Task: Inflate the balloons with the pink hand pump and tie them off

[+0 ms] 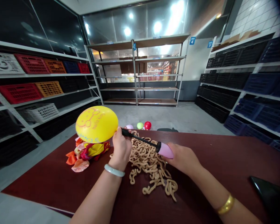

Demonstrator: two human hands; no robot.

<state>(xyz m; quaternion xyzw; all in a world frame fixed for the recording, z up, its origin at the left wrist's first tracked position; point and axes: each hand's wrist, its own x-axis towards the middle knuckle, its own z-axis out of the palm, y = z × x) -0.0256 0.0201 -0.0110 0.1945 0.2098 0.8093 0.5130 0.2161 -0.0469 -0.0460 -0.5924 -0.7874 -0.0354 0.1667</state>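
Note:
A yellow balloon (pixel 96 123), swollen with air and printed with a face outline and red lettering, sits at the left end of a hand balloon pump (pixel 165 150). My left hand (pixel 121 144) is closed around the balloon's neck at the pump's black end. Around the pump's lilac body my right hand (pixel 183 157) is wrapped. The black rod (pixel 144 140) shows between the two parts, so the pump is drawn out. Beneath it lies a tangled heap of tan, rope-like strands (pixel 151 161). Left of my left hand is a pile of colourful crumpled fabric or foil pieces (pixel 91 152).
A dark red table (pixel 214 174) carries these things. At its right edge lies a dark flat object (pixel 263 189). Small red (pixel 147 125) and green balloons (pixel 140 125) show beyond the far edge. Shelves with crates (pixel 18 93) line both sides; a rack (pixel 135 71) stands behind.

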